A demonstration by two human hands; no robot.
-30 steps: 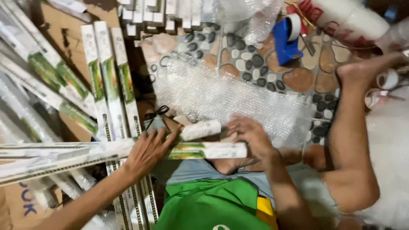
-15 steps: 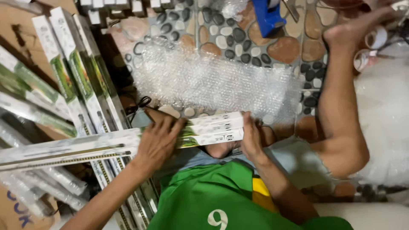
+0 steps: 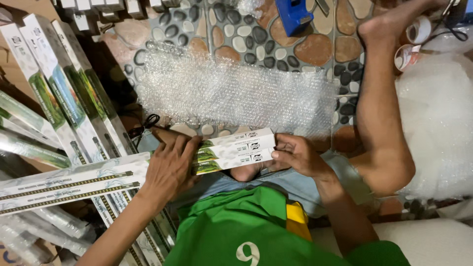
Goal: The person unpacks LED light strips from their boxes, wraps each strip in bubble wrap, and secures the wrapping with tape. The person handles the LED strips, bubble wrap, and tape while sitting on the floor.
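Two long narrow white boxes with green pictures [image 3: 231, 151] lie stacked across my lap, stretching far to the left. My left hand [image 3: 170, 167] presses flat on top of them near their middle. My right hand [image 3: 295, 155] grips their right end with fingers curled around it. A sheet of clear bubble wrap [image 3: 236, 91] is spread on the pebble-pattern floor [image 3: 305, 49] just beyond the boxes. My bent right leg [image 3: 382, 113] frames the sheet on the right.
Several more long boxes [image 3: 59, 103] lean and lie in a pile at the left. A blue tape dispenser [image 3: 293, 15] sits at the top. Tape rolls [image 3: 411, 44] and a big mass of bubble wrap [image 3: 438, 123] are at the right. Small black scissors [image 3: 145, 124] lie by the sheet.
My right hand has moved to the boxes' right end and squared two boxes together. The view has shifted, bringing the bubble wrap sheet closer to the boxes.
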